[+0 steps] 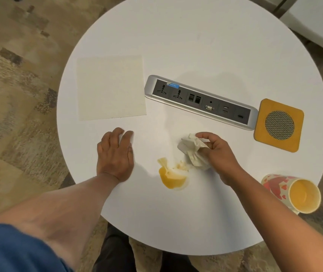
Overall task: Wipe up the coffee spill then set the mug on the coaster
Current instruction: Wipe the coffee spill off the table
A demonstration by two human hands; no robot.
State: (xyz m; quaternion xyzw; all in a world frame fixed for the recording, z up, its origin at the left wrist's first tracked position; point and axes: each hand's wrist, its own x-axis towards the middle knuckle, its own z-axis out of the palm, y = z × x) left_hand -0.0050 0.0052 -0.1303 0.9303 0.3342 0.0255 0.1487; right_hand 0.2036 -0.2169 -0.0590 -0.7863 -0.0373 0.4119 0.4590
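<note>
A yellow-orange coffee spill (173, 176) pools near the front middle of the round white table (196, 46). My right hand (218, 152) grips a crumpled white tissue (191, 151) just above and to the right of the spill, its lower edge touching the liquid. My left hand (115, 154) rests flat on the table, left of the spill. A mug (294, 193) with red hearts lies on its side at the table's right front edge, mouth towards me. The orange square coaster (278, 124) with a mesh centre sits at the right.
A flat cream napkin (111, 87) lies at the left back of the table. A silver power and socket strip (200, 101) runs diagonally across the middle, its right end next to the coaster. Patterned carpet surrounds the table.
</note>
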